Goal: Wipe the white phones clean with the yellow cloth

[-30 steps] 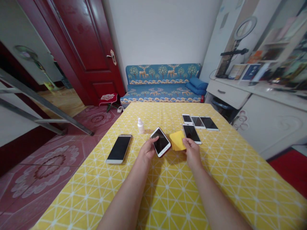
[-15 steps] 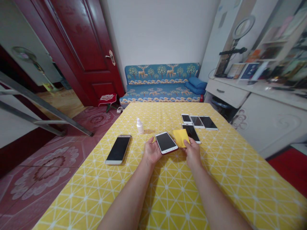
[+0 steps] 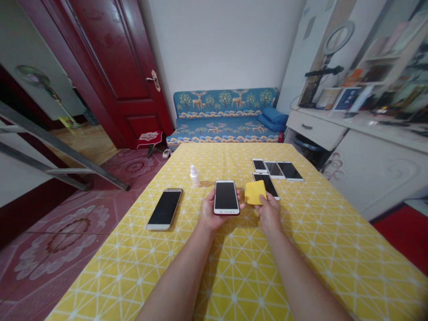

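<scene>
A white-fronted smartphone (image 3: 226, 197) with a dark screen and a reddish back edge rests face up in my left hand (image 3: 211, 214), whose fingers wrap round its sides. Just right of it, my right hand (image 3: 269, 212) pinches a folded yellow cloth (image 3: 254, 193) between thumb and fingers, apart from the phone. Behind the cloth lies another phone (image 3: 267, 185), partly covered from view. To the left, a larger gold-edged phone (image 3: 165, 209) lies face up on the tablecloth. A small white spray bottle (image 3: 195, 176) stands upright beyond my left hand.
Three white phones, among them a small one (image 3: 259, 165), a middle one (image 3: 274, 170) and a larger one (image 3: 290, 171), lie at the table's far right. The yellow patterned tablecloth (image 3: 230, 285) covers the table. A blue sofa (image 3: 220, 118) stands behind it, a white cabinet (image 3: 371, 165) to the right.
The phone in my left hand has turned from a slant to nearly straight and shifted slightly left. My right hand with the cloth has moved a little right, away from the phone.
</scene>
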{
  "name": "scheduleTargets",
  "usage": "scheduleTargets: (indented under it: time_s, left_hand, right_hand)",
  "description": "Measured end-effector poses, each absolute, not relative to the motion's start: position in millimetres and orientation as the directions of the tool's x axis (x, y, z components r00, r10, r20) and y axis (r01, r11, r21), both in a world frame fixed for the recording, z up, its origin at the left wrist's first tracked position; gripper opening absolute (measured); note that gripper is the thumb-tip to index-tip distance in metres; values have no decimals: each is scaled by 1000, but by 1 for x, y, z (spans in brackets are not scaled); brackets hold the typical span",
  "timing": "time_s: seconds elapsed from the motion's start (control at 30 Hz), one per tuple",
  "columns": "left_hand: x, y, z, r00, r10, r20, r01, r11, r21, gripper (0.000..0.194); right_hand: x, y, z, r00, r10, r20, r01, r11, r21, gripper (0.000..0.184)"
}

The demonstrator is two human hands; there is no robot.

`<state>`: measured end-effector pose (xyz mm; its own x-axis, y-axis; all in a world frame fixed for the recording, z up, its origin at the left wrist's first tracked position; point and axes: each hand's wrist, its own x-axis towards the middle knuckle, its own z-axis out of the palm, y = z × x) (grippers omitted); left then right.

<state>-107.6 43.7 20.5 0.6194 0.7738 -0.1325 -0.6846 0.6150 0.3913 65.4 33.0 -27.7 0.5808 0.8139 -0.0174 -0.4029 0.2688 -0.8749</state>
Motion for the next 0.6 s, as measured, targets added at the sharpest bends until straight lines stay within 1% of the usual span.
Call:
scheduleTargets:
  time_s: [0.07,0.13,0.23,0.3,0.37,0.5,0.6]
  left_hand:
    - [-107,44,18,616,772,-154,-670,617,413,59]
    - [-105,45,15,613,772,-170,-653,616,441,59]
    - [-101,43,14,623,758,-191,-610,624,488,55]
    - [-98,42,15,640,735,-224,-559,646,520,54]
    - [-95,39,16,641,721,-262,-513,657,553,54]
    - [-92,37,16,640,713,-287,-452,651,609,52]
    - [-92,36,15,664,683,-303,-408,671,618,50]
  right_hand:
    - [65,32,-27,572,820,-10,-394,264,-880,36]
    - [64,31,-25,559,829,30,-318,247,-915,41]
    - [62,27,-21,551,817,171,-55,239,-969,42]
    - [59,25,-17,524,807,272,119,246,-962,41]
    - [56,22,-13,488,806,336,228,253,-940,41]
    - [50,19,-9,392,817,423,347,295,-890,40]
    - [49,16,-7,336,814,473,380,342,-859,39]
